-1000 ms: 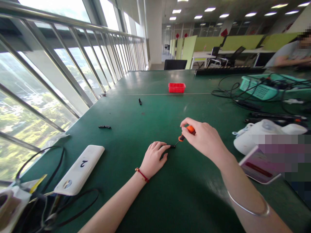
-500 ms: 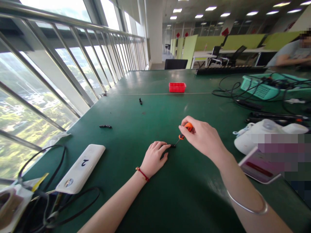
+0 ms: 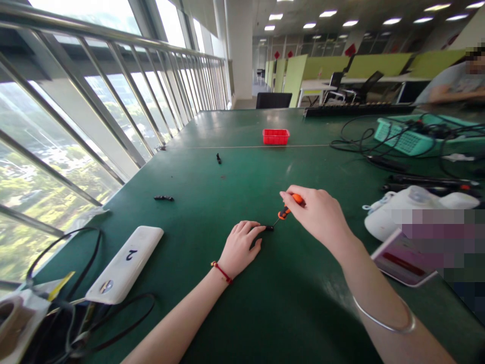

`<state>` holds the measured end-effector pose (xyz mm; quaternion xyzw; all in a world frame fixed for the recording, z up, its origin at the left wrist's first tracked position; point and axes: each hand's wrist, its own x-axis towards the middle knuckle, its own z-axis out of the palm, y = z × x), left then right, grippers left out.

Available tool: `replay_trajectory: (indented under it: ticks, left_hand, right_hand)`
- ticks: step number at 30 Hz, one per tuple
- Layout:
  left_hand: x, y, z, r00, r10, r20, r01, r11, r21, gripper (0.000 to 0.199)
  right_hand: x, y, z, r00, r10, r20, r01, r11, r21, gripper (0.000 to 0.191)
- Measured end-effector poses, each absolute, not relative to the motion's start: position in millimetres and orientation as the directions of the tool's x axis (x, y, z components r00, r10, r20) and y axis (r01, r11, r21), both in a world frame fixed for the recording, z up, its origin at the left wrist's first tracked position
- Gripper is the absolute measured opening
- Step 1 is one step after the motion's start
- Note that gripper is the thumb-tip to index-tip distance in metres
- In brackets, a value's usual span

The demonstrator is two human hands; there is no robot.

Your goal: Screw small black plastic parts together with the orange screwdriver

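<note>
My right hand [image 3: 316, 210] is closed around the orange and black handle of a screwdriver [image 3: 291, 206]. The screwdriver tilts down to the left, and its tip meets or nearly meets the right end of a small black part [image 3: 269, 228]. My left hand [image 3: 242, 245] presses that part against the green table [image 3: 288, 303] with its fingertips. Much of the part is hidden under those fingers, so I cannot tell its exact kind. Two other small black pieces lie farther off, one piece [image 3: 164, 198] at the left and another piece [image 3: 219, 158] beyond it.
A red tray [image 3: 276, 136] stands at the far middle. On the left lie a white power bank [image 3: 125, 265] and looped black cables [image 3: 96, 253]. A teal basket [image 3: 401, 137] with cables, a white bottle [image 3: 394, 215] and a pink-screened device [image 3: 409, 258] occupy the right. A person [image 3: 450, 83] sits beyond.
My right hand has turned slightly and shifted a little down, showing more of the screwdriver handle. My left hand and the black part stay in place.
</note>
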<state>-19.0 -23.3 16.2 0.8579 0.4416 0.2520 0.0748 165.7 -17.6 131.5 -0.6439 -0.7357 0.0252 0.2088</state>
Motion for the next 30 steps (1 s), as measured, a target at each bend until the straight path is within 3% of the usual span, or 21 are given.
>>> replay_trajectory:
  ticks: [3,6,9,13,20,24,30]
  left_hand:
    - [-18.9,-24.1,16.9,0.458,0.784,0.418,0.728,-0.601,0.331,0.026]
    - [-19.5,-24.5,16.5,0.453,0.78,0.432,0.737,-0.6,0.31,0.026]
    - [-19.9,-24.5,15.4,0.471,0.776,0.42,0.743,-0.605,0.284,0.03]
    - [-19.7,-24.3,14.6,0.489,0.773,0.405,0.752,-0.608,0.254,0.032]
    - [-19.2,-25.1,17.4,0.485,0.769,0.417,0.753,-0.609,0.247,0.03]
    - [-19.4,-24.6,15.7,0.464,0.78,0.42,0.769,-0.589,0.246,0.029]
    - [-19.0,-25.2,15.9,0.457,0.788,0.412,0.775,-0.58,0.251,0.029]
  right_hand:
    - [165.7,-17.9,131.6,-0.069,0.953,0.296,0.939,0.163,-0.304,0.014]
    - [165.6,-18.0,131.8,-0.076,0.956,0.283,0.929,0.171,-0.328,0.019]
    - [165.7,-17.7,131.7,-0.085,0.961,0.263,0.93,0.171,-0.325,0.035]
    - [165.0,-17.5,131.0,-0.082,0.949,0.305,0.932,0.181,-0.314,0.014]
    - [166.4,-16.7,130.2,-0.115,0.957,0.268,0.902,0.214,-0.375,0.034]
    - [166.6,-16.8,130.8,-0.083,0.951,0.298,0.92,0.188,-0.344,0.014]
    - [166.7,-16.2,130.9,-0.091,0.959,0.267,0.915,0.186,-0.359,0.039]
